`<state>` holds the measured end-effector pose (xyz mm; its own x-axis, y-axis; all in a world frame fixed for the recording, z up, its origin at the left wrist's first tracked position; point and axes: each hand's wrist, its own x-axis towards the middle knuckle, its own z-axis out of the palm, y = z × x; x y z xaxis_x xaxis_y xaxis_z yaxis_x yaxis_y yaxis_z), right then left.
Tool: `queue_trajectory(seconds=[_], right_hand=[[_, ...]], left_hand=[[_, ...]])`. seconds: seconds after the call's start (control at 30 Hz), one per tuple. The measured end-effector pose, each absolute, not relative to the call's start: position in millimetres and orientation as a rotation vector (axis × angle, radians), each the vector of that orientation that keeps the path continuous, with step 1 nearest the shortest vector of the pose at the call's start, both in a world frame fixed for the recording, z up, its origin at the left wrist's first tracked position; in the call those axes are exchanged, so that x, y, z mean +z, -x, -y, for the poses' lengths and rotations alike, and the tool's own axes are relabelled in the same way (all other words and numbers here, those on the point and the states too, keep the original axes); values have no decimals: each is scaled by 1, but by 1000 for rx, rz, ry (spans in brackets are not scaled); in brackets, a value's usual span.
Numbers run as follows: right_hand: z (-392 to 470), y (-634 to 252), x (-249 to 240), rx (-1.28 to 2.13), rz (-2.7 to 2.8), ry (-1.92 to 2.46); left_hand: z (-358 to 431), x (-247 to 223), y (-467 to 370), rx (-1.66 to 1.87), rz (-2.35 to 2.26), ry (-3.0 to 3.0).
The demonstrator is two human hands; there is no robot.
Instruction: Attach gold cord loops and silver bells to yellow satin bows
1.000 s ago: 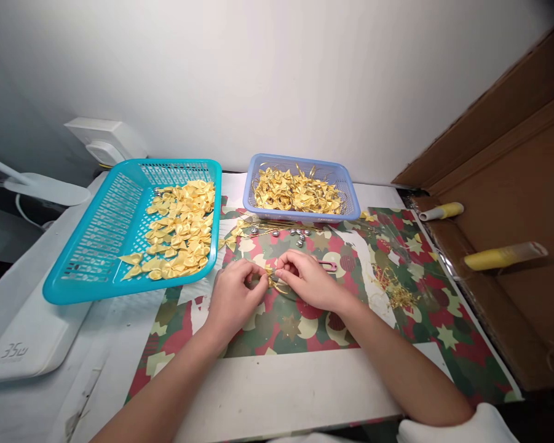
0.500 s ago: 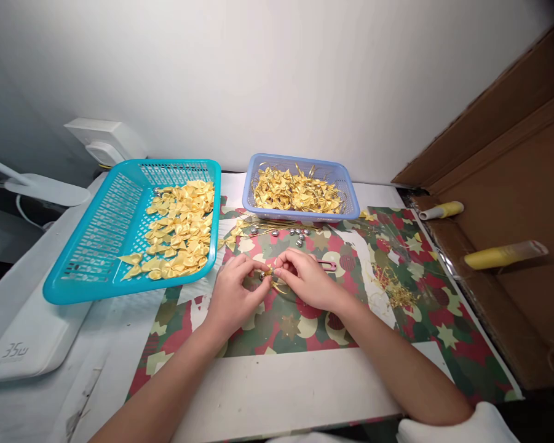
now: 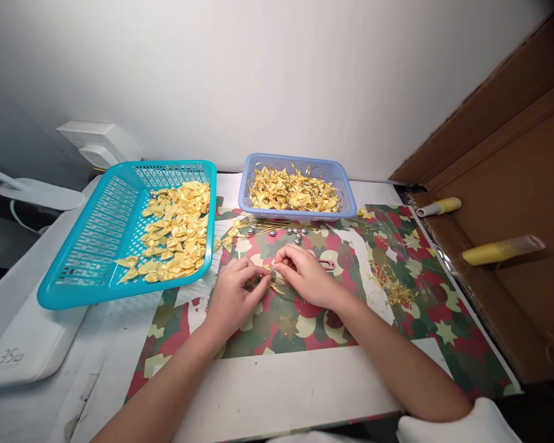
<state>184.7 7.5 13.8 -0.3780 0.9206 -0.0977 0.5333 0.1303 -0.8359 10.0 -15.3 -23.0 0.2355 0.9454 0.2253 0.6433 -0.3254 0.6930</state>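
Observation:
My left hand [image 3: 235, 294] pinches a thin gold cord [image 3: 279, 289] between thumb and index finger over the patterned paper. A small dark, shiny piece, perhaps a bell, is partly hidden under its curled fingers. Close by on the right, my right hand [image 3: 307, 278] has its thumb and index finger closed at the cord's upper end, the fingertips of both hands almost meeting. A loose cord end curves below the fingers. Beyond the hands lie several silver jingle bells [image 3: 297, 237] and a row of straight gold cords [image 3: 281, 225]. A pink tool handle [image 3: 326, 264] shows behind my right hand.
A teal basket [image 3: 78, 243] of yellow ribbon bows stands at left, beside a white box [image 3: 32, 351]. Behind, a blue basket [image 3: 299, 215] holds bows with gold cords. Cord scraps [image 3: 396, 286] lie at right, near cardboard [image 3: 511, 203] bearing two yellow tubes [image 3: 502, 250].
Both hands stay in nearly the same place. The fingers shift slightly at the cord, and the dark piece under my left fingers shows less. The whole view has moved a little.

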Motion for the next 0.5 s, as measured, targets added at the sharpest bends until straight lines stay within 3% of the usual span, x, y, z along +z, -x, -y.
queue_trajectory(seconds=[0.3,0.5], right_hand=[[-10,-181,1,1377,1589,1235],[-5,-180,4,1383,1737,1161]], left_hand=[[15,-21,-10,900,-1391,-1666],[14,-12,-12,938,-1270,-1204]])
